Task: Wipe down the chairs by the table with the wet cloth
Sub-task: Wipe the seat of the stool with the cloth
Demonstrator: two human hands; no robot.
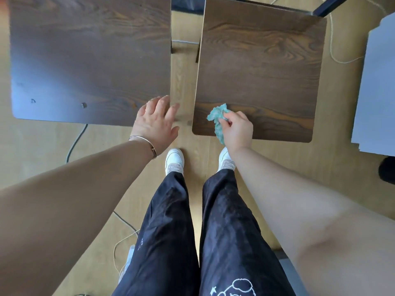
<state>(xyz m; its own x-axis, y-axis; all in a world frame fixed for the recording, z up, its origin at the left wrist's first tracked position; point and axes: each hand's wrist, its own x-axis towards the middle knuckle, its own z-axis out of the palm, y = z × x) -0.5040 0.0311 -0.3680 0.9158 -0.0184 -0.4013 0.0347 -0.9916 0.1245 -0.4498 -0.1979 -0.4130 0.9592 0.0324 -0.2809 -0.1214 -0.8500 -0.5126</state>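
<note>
- The left chair seat (pixel 89 60) and the right chair seat (pixel 260 71), both dark wood grain, stand side by side on the pale wooden floor (pixel 183 82), with a narrow gap between them.
- The cloth (pixel 218 118), teal and crumpled, lies on the near left corner of the right chair seat, one end hanging past the near edge.
- The right hand (pixel 238 130) clutches the cloth, fingers curled round it, pressing it to the seat.
- The left hand (pixel 155 122) is released, fingers spread and holding nothing, over the near right corner of the left chair seat; I cannot tell whether it touches the wood.
- A thin bracelet (pixel 145 142) circles the left wrist.
- White shoes (pixel 174 159) and dark trousers (pixel 166 231) show below, facing the gap.
- A grey cable (pixel 74 142) trails on the floor near the left seat's near edge; a white cord (pixel 333 54) loops beside the right seat's far right corner.
</note>
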